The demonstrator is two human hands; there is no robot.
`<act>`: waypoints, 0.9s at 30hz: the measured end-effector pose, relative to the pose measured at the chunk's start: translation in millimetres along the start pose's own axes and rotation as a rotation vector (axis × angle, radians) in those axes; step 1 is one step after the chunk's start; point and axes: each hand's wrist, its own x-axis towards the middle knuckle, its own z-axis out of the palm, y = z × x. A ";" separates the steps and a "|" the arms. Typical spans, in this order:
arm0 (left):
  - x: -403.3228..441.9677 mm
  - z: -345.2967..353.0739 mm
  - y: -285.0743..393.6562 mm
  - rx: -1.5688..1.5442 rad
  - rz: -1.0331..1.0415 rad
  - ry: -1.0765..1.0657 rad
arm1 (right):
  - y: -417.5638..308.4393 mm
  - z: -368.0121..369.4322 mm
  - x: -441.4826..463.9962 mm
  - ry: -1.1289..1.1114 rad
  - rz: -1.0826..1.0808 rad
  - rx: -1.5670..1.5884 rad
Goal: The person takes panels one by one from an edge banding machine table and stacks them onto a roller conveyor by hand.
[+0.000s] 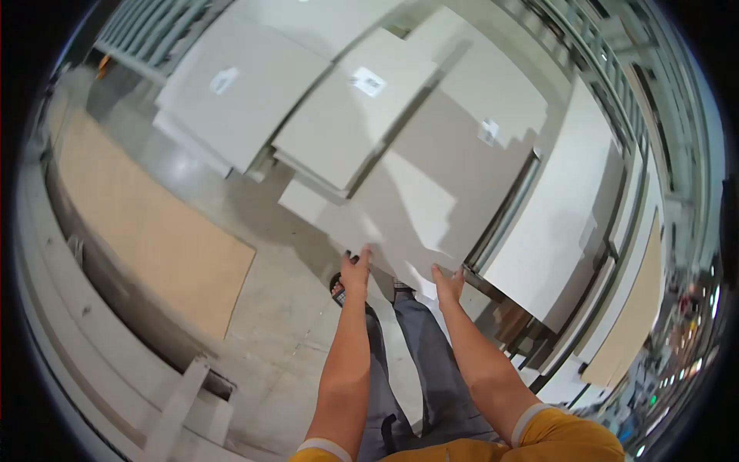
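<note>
Below the middle of the view, my left hand is at the near edge of a large flat white panel, its thumb by the edge. To the right, my right hand is at the same near edge, thumb and fingers apart around it. The fingers beneath the panel are partly hidden. The panel lies flat, with a small white label on its upper face. Beside it on the left is a stack of white panels with another label.
More white panels lie at the upper left and right. A tan board rests on the left by a pale metal frame. Rollers stand at the top left. My feet are on the concrete floor.
</note>
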 end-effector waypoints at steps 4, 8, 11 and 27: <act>-90.2 -82.6 13.8 0.445 0.121 -0.093 | 15.6 -14.2 -50.4 -0.170 -0.092 -0.211; -227.5 -170.8 -11.5 0.271 -0.098 0.099 | 1.9 -52.4 -115.5 -0.711 -0.462 -0.361; -321.7 -216.6 -64.5 0.215 -0.112 0.343 | -22.0 -81.6 -169.6 -0.978 -0.686 -0.567; -854.1 -551.0 -475.4 -0.641 -0.434 1.843 | -30.4 -72.8 -189.7 -0.982 -1.179 -1.147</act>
